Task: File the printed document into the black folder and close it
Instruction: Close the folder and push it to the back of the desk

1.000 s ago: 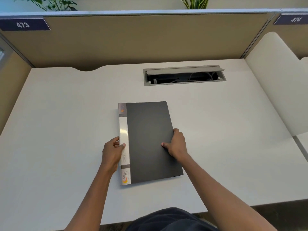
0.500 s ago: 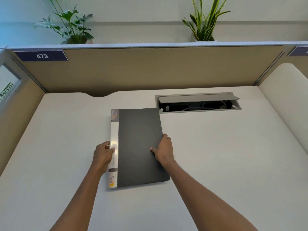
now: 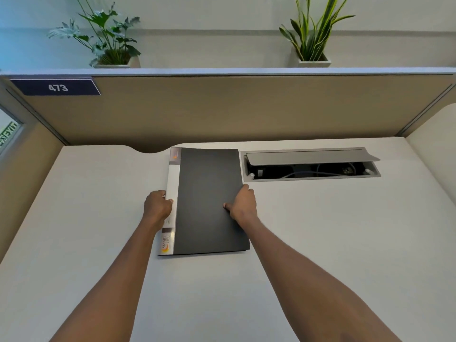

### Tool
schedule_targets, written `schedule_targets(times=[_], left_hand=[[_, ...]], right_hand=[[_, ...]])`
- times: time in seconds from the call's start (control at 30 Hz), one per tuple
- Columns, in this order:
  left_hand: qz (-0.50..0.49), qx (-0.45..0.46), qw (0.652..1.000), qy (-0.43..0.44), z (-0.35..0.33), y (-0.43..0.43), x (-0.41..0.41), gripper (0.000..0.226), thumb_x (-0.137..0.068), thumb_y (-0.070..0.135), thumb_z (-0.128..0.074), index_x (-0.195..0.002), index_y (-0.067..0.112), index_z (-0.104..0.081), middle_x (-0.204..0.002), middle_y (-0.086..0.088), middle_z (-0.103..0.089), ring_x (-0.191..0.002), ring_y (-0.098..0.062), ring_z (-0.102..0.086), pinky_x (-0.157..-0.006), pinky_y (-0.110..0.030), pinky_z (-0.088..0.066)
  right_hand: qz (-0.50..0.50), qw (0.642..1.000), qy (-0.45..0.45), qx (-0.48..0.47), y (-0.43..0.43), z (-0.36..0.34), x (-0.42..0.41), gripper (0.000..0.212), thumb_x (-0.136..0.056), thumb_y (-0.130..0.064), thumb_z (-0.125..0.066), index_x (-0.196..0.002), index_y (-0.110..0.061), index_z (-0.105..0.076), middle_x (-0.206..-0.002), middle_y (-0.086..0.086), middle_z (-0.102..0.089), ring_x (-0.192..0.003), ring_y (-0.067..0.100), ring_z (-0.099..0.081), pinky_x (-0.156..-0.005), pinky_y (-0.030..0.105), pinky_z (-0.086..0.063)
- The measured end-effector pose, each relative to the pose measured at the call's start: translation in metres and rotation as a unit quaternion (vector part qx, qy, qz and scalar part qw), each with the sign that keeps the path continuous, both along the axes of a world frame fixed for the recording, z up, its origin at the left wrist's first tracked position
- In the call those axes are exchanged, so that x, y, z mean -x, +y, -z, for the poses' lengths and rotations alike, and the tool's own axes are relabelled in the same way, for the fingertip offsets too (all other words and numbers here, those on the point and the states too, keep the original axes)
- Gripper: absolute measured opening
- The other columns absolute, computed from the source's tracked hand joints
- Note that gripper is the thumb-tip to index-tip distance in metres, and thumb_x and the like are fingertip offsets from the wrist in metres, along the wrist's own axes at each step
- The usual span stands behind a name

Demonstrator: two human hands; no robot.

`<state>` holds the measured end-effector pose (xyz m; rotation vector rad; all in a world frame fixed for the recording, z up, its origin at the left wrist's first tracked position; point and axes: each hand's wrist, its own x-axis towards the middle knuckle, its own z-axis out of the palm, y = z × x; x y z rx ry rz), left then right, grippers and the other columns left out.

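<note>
With the left hand [image 3: 158,206] clamped on the white spine and the right hand [image 3: 243,204] gripping the open edge, black folder [image 3: 209,201] shut flat on the desk [image 3: 320,230], beside the cable tray [image 3: 311,164]. Filing apparently done; next, just letting go.

My one view comes from my head, facing forward and down over the table [image 3: 320,243], near enough that both my forearms stretch out from the bottom edge, with the partition [image 3: 246,109] and two plants [image 3: 108,38] ahead.
</note>
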<state>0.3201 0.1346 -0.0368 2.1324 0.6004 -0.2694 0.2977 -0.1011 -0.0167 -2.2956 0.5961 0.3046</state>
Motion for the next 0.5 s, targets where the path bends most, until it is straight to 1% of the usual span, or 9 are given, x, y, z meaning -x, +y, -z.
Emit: schedule_targets(times=[0.07, 0.13, 0.23, 0.33, 0.47, 0.5], left_hand=[[0.005, -0.016, 1.000, -0.001, 0.002, 0.001, -0.008, 0.029, -0.100, 0.008, -0.059, -0.127, 0.000, -0.067, -0.129, -0.021, -0.068, -0.111, -0.043, -0.065, -0.092, -0.044, -0.052], [0.009, -0.033, 0.999, -0.002, 0.006, 0.003, -0.014, 0.028, -0.100, 0.009, -0.059, -0.125, -0.001, -0.067, -0.127, -0.021, -0.069, -0.110, -0.043, -0.066, -0.091, -0.044, -0.053], [0.016, -0.058, 0.998, -0.004, 0.014, 0.004, -0.020, 0.028, -0.099, 0.010, -0.060, -0.124, -0.002, -0.067, -0.127, -0.022, -0.069, -0.110, -0.044, -0.066, -0.095, -0.049, -0.056], [0.020, -0.093, 0.995, -0.015, 0.021, 0.003, -0.024, 0.030, -0.099, 0.013, -0.061, -0.125, -0.001, -0.067, -0.128, -0.022, -0.068, -0.111, -0.045, -0.066, -0.098, -0.051, -0.056], [0.011, -0.145, 0.989, -0.025, 0.028, 0.001, -0.025, 0.018, -0.094, 0.012, -0.064, -0.102, -0.002, -0.072, -0.112, -0.023, -0.070, -0.099, -0.042, -0.068, -0.088, -0.048, -0.060], [0.007, -0.153, 0.988, -0.025, 0.028, -0.001, -0.023, 0.018, -0.094, 0.011, -0.065, -0.101, -0.003, -0.072, -0.109, -0.023, -0.069, -0.098, -0.042, -0.068, -0.086, -0.047, -0.061]], right_hand=[[-0.001, 1.000, 0.003, -0.001, 0.002, 0.002, -0.007, 0.066, -0.080, -0.024, -0.084, -0.129, -0.005, -0.044, -0.133, 0.017, -0.050, -0.127, 0.036, -0.052, -0.102, 0.043, -0.046], [-0.006, 1.000, 0.008, 0.001, 0.004, 0.004, -0.013, 0.067, -0.080, -0.024, -0.084, -0.130, -0.004, -0.044, -0.133, 0.017, -0.049, -0.126, 0.036, -0.052, -0.102, 0.043, -0.046], [-0.018, 1.000, 0.009, 0.015, 0.005, 0.007, -0.018, 0.066, -0.081, -0.023, -0.084, -0.131, -0.002, -0.046, -0.134, 0.018, -0.043, -0.120, 0.038, -0.056, -0.099, 0.044, -0.049], [-0.029, 0.998, 0.015, 0.045, 0.007, 0.010, -0.021, 0.064, -0.081, -0.027, -0.083, -0.129, -0.002, -0.048, -0.135, 0.017, -0.040, -0.116, 0.037, -0.058, -0.096, 0.043, -0.050], [-0.050, 0.994, -0.002, 0.100, 0.008, 0.017, -0.017, 0.065, -0.086, -0.033, -0.078, -0.132, -0.002, -0.045, -0.134, 0.016, -0.041, -0.124, 0.033, -0.048, -0.100, 0.040, -0.047], [-0.061, 0.991, -0.008, 0.122, 0.008, 0.018, -0.015, 0.065, -0.086, -0.036, -0.076, -0.132, -0.002, -0.046, -0.133, 0.016, -0.043, -0.125, 0.032, -0.046, -0.102, 0.039, -0.046]])
